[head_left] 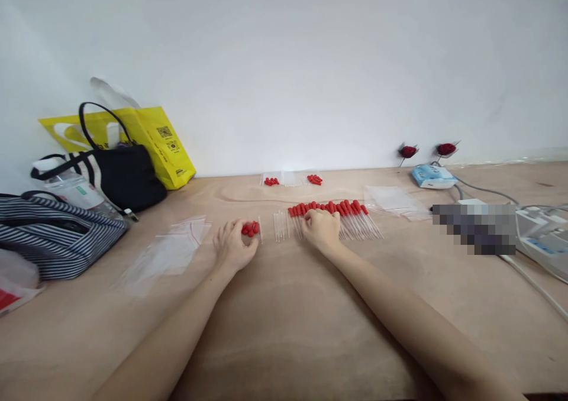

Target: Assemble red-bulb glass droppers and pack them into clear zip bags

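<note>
My left hand [235,245] rests on the wooden table, its curved fingers around a small cluster of red pieces [251,229]; its thumb and fingers are apart. My right hand [322,229] lies over the left part of a row of red-tipped clear sticks [355,217], fingers bent together; what they pinch, if anything, is hidden. Between the hands several thin clear sticks [280,226] without red tips lie side by side, and a single one [261,230] lies right beside the red cluster.
Clear zip bags lie at left [171,253] and right [394,201]. Bags with red pieces [315,180] lie by the wall. A yellow bag [168,146], black bag [133,176] and striped bag [66,235] stand left; a blue packet [433,176], roses and cables are right.
</note>
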`<state>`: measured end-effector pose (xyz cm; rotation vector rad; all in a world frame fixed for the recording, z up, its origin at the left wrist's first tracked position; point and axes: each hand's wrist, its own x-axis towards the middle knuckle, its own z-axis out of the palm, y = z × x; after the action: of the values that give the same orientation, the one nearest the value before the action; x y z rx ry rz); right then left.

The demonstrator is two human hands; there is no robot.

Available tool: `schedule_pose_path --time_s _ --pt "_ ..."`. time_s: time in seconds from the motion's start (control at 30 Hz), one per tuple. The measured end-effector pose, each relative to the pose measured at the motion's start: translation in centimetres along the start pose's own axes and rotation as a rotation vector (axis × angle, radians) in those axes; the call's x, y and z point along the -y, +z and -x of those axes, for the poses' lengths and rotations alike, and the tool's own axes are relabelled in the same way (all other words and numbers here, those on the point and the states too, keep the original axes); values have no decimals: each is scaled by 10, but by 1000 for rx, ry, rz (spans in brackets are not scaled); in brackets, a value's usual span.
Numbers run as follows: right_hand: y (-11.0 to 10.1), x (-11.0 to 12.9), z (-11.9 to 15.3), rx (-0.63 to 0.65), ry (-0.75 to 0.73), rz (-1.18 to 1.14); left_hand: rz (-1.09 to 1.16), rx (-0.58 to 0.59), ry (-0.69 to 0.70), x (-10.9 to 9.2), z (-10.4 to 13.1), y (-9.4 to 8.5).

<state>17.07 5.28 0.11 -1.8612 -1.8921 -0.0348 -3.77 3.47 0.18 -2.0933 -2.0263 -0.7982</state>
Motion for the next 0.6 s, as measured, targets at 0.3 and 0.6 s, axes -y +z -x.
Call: schedule_pose_path --time_s 0.3,0.6 --pt "14 44 -11 147 36 73 -27 -29 -24 19 -12 5" --pt "12 60 -22 310 34 140 -9 -91 13 18 -16 13"
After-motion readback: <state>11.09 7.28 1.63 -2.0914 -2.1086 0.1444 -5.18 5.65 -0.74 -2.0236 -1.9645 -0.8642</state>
